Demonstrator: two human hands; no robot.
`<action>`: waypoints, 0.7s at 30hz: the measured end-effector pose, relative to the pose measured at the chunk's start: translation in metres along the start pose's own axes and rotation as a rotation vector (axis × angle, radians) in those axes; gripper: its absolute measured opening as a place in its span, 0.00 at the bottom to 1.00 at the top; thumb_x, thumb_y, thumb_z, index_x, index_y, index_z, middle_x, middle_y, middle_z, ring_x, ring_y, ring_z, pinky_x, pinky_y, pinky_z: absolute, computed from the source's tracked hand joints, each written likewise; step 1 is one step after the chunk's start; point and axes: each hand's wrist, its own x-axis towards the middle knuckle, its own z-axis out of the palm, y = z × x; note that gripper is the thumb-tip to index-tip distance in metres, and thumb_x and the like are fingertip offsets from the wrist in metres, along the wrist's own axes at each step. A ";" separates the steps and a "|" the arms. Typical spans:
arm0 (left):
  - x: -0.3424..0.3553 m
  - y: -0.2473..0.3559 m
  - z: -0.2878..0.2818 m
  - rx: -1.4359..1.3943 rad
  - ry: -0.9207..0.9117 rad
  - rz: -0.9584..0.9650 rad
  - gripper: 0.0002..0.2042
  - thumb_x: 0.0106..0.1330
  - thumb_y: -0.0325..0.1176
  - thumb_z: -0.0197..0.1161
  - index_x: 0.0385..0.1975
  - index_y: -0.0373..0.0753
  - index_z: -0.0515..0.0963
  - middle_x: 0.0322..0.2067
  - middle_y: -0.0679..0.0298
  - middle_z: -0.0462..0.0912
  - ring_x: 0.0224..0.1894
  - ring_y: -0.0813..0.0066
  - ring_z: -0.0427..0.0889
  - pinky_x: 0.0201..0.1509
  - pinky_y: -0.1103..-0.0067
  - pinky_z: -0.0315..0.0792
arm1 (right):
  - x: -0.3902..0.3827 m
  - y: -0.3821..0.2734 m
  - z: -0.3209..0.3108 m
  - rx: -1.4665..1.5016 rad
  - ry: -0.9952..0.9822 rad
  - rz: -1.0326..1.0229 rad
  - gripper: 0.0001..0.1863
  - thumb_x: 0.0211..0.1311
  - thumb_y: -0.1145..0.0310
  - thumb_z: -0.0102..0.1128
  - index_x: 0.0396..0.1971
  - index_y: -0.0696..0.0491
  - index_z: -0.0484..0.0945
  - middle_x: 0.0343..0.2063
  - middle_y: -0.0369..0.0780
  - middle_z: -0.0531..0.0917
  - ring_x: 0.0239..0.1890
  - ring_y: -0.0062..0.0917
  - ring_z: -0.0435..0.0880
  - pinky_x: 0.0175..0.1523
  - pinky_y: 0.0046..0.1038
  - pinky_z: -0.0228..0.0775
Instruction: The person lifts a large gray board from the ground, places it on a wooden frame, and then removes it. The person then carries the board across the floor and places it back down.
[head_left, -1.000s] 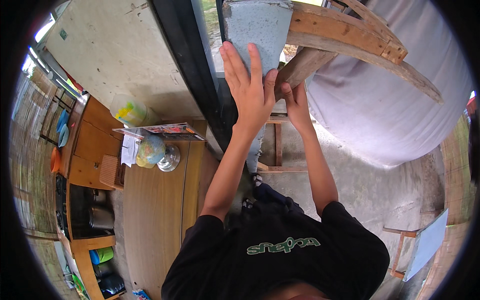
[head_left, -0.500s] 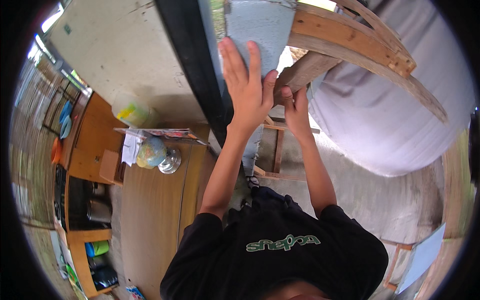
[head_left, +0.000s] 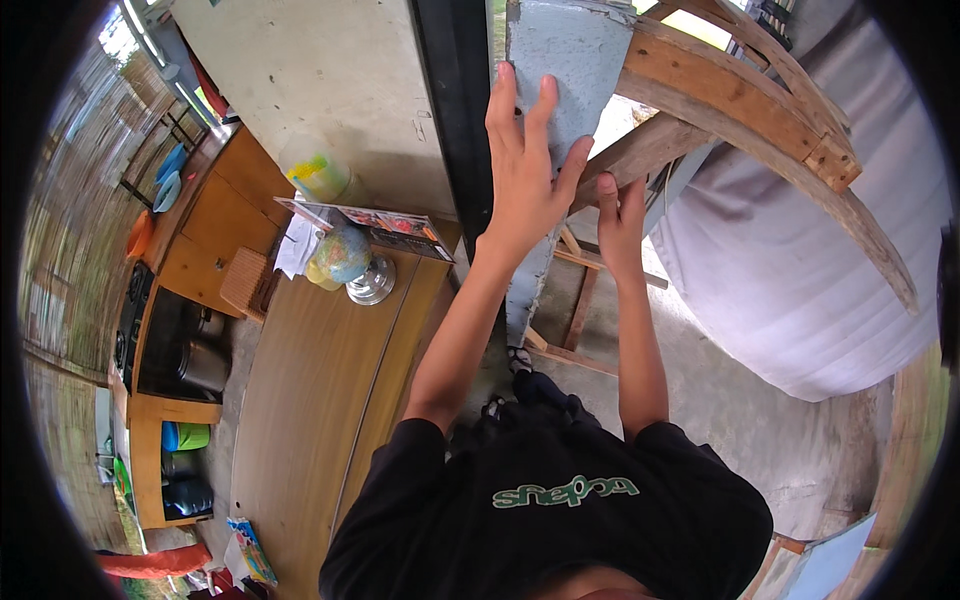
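Note:
My left hand (head_left: 530, 170) lies against the face of a pale blue painted board (head_left: 570, 60), its fingers stretched and spread. Just right of it, my right hand (head_left: 622, 225) grips the lower end of a short weathered wooden brace (head_left: 650, 152), thumb on the near side; its other fingers are partly hidden behind. That brace slants up to a curved wooden piece (head_left: 730, 85), which runs from the board's upper right side. Peeling paint shows along the board's edge, and its lower part reaches down near my feet.
A black post (head_left: 462, 110) stands left of the board. A wooden desk (head_left: 310, 400) holds a small globe (head_left: 345, 255) and a picture panel. Large pale fabric (head_left: 790, 270) hangs at right. Below my hands, a wooden frame (head_left: 580, 305) rests near the concrete floor (head_left: 700, 365). Shelves line the left.
The view has turned, so the desk, post and board sit farther right or tilted differently. Both hands keep their places, the left on the board, the right on the brace.

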 end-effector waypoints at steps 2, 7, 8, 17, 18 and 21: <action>0.007 0.003 -0.006 -0.075 0.035 -0.015 0.38 0.59 0.35 0.69 0.67 0.36 0.56 0.68 0.42 0.45 0.69 0.43 0.51 0.69 0.60 0.52 | -0.002 -0.004 0.002 0.022 0.008 0.050 0.29 0.72 0.56 0.51 0.62 0.59 0.58 0.46 0.46 0.79 0.45 0.30 0.79 0.50 0.29 0.69; 0.058 0.009 -0.022 -0.221 0.092 -0.012 0.42 0.52 0.37 0.76 0.65 0.36 0.58 0.66 0.48 0.55 0.67 0.54 0.58 0.66 0.67 0.59 | -0.002 0.012 -0.005 -0.061 -0.022 0.056 0.29 0.72 0.54 0.51 0.63 0.57 0.59 0.47 0.45 0.78 0.44 0.28 0.80 0.47 0.28 0.71; 0.068 0.006 -0.022 -0.205 0.084 0.016 0.42 0.49 0.37 0.78 0.63 0.36 0.61 0.61 0.53 0.63 0.63 0.62 0.64 0.65 0.70 0.61 | -0.003 0.009 -0.003 -0.064 -0.036 0.073 0.29 0.72 0.53 0.51 0.63 0.57 0.60 0.47 0.45 0.78 0.45 0.28 0.80 0.46 0.28 0.72; 0.080 0.004 -0.041 -0.316 0.069 -0.047 0.43 0.47 0.34 0.78 0.63 0.35 0.59 0.60 0.56 0.64 0.62 0.65 0.64 0.67 0.72 0.57 | -0.017 0.001 0.006 -0.081 -0.062 -0.015 0.31 0.71 0.50 0.51 0.61 0.58 0.60 0.46 0.49 0.80 0.45 0.34 0.83 0.44 0.29 0.73; 0.078 0.012 -0.048 -0.323 0.079 -0.068 0.41 0.47 0.35 0.78 0.61 0.37 0.63 0.57 0.57 0.67 0.59 0.66 0.67 0.65 0.72 0.61 | -0.021 -0.001 0.009 -0.081 -0.076 -0.021 0.31 0.71 0.50 0.51 0.61 0.59 0.60 0.46 0.49 0.80 0.44 0.34 0.83 0.42 0.29 0.73; 0.073 0.017 -0.057 -0.405 0.083 -0.118 0.40 0.47 0.33 0.78 0.61 0.36 0.63 0.57 0.58 0.66 0.58 0.68 0.68 0.63 0.73 0.64 | -0.028 -0.020 0.011 -0.085 -0.100 0.049 0.30 0.71 0.51 0.51 0.60 0.60 0.61 0.43 0.48 0.81 0.36 0.29 0.82 0.38 0.27 0.71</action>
